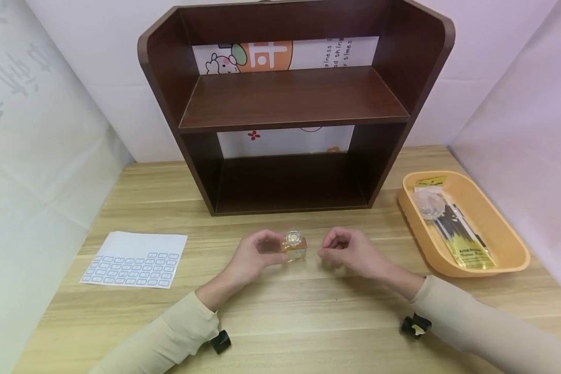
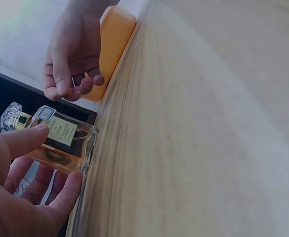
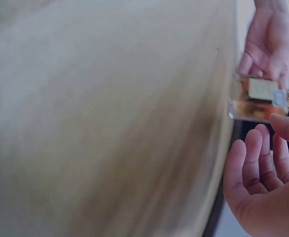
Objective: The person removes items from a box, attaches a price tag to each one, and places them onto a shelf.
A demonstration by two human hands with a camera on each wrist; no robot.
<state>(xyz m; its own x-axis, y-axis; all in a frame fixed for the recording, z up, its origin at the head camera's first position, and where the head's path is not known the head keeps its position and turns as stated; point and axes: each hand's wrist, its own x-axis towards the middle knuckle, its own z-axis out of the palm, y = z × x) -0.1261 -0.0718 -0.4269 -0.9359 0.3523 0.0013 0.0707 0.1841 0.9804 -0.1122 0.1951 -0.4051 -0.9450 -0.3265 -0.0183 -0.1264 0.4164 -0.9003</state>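
Observation:
Between the thumb and fingers of my left hand [image 1: 254, 254] is a small glass perfume bottle [image 1: 295, 247] with amber liquid and a clear faceted cap. A pale label [image 2: 61, 131] with printed text is on its front. Near the neck sits a small blue-bordered sticker [image 2: 46, 113]. My right hand [image 1: 352, 253] is a short way right of the bottle, fingers loosely curled and holding nothing. To the left lies a white sheet of blue-bordered stickers [image 1: 133, 259]; part of its upper rows is bare.
A dark brown two-tier shelf [image 1: 294, 98] stands behind my hands. On the right, an orange plastic basket [image 1: 509, 249] holds a packet of brushes [image 1: 463, 234] and a clear round container [image 1: 428, 204]. White sheeting [image 1: 523, 114] encloses the wooden table [image 1: 308, 332] at the back and sides.

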